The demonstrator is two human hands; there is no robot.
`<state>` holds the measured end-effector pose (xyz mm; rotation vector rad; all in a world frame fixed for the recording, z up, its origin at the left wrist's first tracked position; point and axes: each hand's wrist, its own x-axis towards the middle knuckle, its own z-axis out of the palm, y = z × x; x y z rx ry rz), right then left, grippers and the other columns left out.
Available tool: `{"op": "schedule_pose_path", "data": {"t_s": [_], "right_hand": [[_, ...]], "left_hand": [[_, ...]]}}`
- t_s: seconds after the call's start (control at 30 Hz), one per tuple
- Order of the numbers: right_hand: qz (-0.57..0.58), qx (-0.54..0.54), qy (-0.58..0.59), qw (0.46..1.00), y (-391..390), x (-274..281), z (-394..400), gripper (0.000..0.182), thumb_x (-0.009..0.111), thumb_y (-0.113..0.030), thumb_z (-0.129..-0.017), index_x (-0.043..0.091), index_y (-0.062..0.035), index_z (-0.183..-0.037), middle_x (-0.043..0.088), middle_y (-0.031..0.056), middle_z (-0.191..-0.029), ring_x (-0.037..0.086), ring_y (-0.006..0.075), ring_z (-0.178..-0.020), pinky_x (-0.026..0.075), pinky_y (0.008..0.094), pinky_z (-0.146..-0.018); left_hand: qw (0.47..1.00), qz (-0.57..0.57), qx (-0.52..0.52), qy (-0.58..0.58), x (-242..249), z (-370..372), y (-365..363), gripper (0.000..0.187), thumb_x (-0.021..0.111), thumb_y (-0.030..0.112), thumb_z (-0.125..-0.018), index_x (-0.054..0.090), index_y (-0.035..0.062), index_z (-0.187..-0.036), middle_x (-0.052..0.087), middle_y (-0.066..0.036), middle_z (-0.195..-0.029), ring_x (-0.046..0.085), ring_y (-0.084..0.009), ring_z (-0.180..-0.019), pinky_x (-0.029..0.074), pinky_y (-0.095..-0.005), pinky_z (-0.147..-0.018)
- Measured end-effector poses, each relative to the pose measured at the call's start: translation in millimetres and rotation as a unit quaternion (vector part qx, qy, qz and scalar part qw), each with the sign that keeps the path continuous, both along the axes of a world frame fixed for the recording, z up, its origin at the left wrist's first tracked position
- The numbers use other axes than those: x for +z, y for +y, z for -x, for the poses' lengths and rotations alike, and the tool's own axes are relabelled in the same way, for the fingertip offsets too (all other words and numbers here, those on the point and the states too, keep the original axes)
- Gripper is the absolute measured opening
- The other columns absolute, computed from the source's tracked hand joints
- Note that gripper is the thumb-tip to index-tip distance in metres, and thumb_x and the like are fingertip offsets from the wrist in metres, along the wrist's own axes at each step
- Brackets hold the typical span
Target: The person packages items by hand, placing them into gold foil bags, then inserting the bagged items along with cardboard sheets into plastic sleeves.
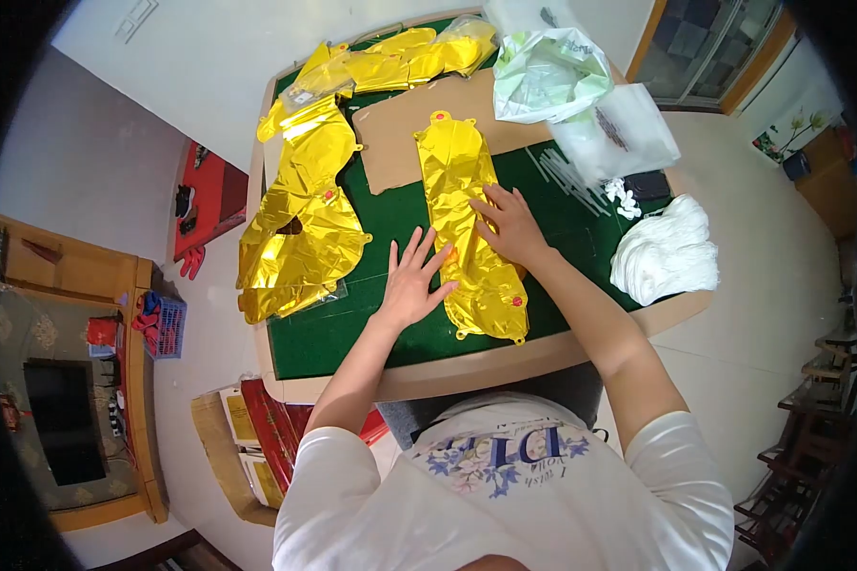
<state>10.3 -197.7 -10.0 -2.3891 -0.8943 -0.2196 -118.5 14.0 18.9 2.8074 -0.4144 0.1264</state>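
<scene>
A flat gold foil balloon [457,181] with small tabs and red dots at its ends lies lengthwise in front of me on the green tabletop [371,333]. My left hand [411,284] is open, fingers spread, with its fingertips at the balloon's left edge. On the balloon's right side rests my right hand [516,226], its fingers stretched out and slightly apart over the foil. Part of the foil is hidden beneath the fingers. More flat gold foil balloons [305,228] lie in a pile to the left, some close to the left table edge.
Brown cardboard [386,143] lies under the balloon's far end. Further gold foil packs [400,62] line the back edge. At the right are plastic bags [552,76], thin white sticks [567,176], small white pieces [624,200], a black object [649,186] and a white string bundle [667,252].
</scene>
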Motion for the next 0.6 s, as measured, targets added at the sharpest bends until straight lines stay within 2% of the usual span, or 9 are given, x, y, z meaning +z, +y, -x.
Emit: {"op": "schedule_pose_path", "data": {"t_s": [0.2, 0.3, 0.4, 0.47, 0.6], "right_hand": [[0.004, -0.002, 0.015, 1.000, 1, 2, 0, 0.038, 0.057, -0.026, -0.092, 0.056, -0.0160, -0.129, 0.046, 0.0130, -0.140, 0.035, 0.0284, -0.136, 0.021, 0.0500, -0.115], [0.014, -0.002, 0.014, 1.000, 0, 2, 0, 0.039, 0.056, -0.026, -0.092, 0.056, -0.0161, -0.129, 0.045, 0.0126, -0.141, 0.034, 0.0281, -0.137, 0.019, 0.0495, -0.115], [0.012, 0.000, 0.022, 1.000, 0, 2, 0, 0.039, 0.056, -0.026, -0.092, 0.055, -0.0157, -0.130, 0.045, 0.0129, -0.141, 0.034, 0.0281, -0.137, 0.019, 0.0494, -0.116], [0.018, -0.002, 0.024, 1.000, 0, 5, 1, 0.039, 0.056, -0.026, -0.092, 0.056, -0.0154, -0.129, 0.045, 0.0132, -0.141, 0.034, 0.0282, -0.137, 0.018, 0.0493, -0.116], [0.022, -0.007, 0.025, 0.999, 2, 7, 2, 0.038, 0.057, -0.026, -0.092, 0.057, -0.0149, -0.128, 0.045, 0.0137, -0.141, 0.035, 0.0286, -0.137, 0.019, 0.0493, -0.116]], "left_hand": [[1.000, -0.014, 0.002, 0.013, -3, -1, -2, 0.061, 0.057, 0.047, -0.090, 0.042, 0.0206, -0.143, 0.028, -0.010, -0.154, 0.019, -0.0294, -0.145, 0.010, -0.0580, -0.114], [1.000, 0.003, 0.002, -0.005, -3, -4, -1, 0.057, 0.057, 0.045, -0.090, 0.047, 0.0162, -0.139, 0.034, -0.011, -0.151, 0.024, -0.0295, -0.143, 0.012, -0.0588, -0.114], [0.998, 0.062, 0.030, 0.009, -4, -15, 3, 0.054, 0.053, 0.040, -0.094, 0.045, 0.0132, -0.140, 0.036, -0.011, -0.150, 0.025, -0.0285, -0.143, 0.012, -0.0553, -0.114], [0.994, 0.088, 0.051, -0.030, -2, -33, 6, 0.049, 0.050, 0.035, -0.096, 0.046, 0.0107, -0.139, 0.039, -0.012, -0.148, 0.027, -0.0287, -0.142, 0.013, -0.0539, -0.115], [0.996, 0.031, 0.062, -0.051, -12, -76, 11, 0.046, 0.047, 0.031, -0.098, 0.046, 0.0105, -0.139, 0.037, -0.011, -0.149, 0.027, -0.0281, -0.142, 0.014, -0.0540, -0.114]]}}
